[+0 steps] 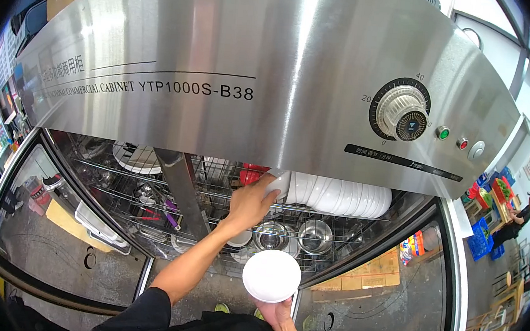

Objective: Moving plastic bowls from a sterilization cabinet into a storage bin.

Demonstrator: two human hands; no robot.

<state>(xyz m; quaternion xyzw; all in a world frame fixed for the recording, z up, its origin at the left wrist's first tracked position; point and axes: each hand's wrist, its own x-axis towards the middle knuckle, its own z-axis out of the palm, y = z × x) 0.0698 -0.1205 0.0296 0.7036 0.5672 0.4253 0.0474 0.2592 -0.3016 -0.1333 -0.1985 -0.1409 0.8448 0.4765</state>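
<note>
My left hand (250, 202) reaches into the open steel cabinet, its fingers and thumb around the leftmost white bowl (283, 186) of a nested row. The rest of the row, several white bowls (343, 194) lying on their sides, stretches right along the upper wire rack (224, 195). Part of the row is hidden behind the cabinet's front panel (213, 113). Low in front of my body, my right hand (276, 310) holds a single white bowl (272, 276) from beneath; most of those fingers are hidden by it.
Metal bowls (315, 236) sit on a lower rack. A steel post (180, 191) divides the cabinet opening. Glass doors stand swung out at left (74, 234) and right (387, 280). A timer dial (400, 110) projects from the panel. Another person (520, 218) is at a table far right.
</note>
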